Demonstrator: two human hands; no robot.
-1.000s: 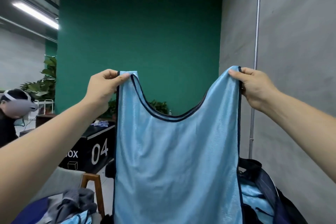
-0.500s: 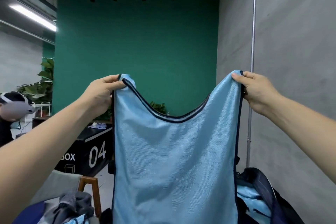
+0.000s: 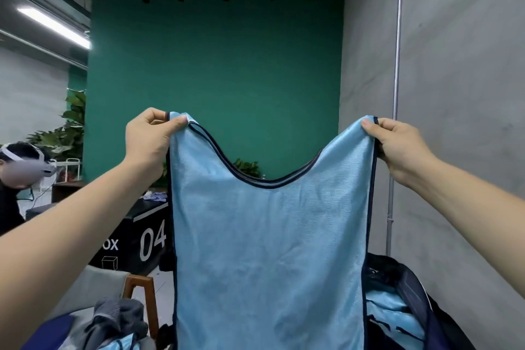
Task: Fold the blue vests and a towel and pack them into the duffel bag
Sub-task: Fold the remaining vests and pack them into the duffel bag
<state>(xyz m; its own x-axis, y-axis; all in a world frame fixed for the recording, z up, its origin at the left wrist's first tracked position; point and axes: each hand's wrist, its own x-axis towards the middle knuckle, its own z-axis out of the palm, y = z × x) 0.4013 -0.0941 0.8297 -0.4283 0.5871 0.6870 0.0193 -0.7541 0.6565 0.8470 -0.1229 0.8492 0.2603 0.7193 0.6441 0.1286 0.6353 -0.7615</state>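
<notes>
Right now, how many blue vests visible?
3: held vest, pinched by left hand and right hand; second vest in duffel bag; third vest in lower-left pile. More may be hidden.

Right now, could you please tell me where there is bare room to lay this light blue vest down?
The grey seat lies bare between the black numbered box and the grey-and-blue clothes heap. The dark open duffel bag, lower right, is crowded with blue fabric. The light blue mesh vest hides whatever lies straight below.
</notes>
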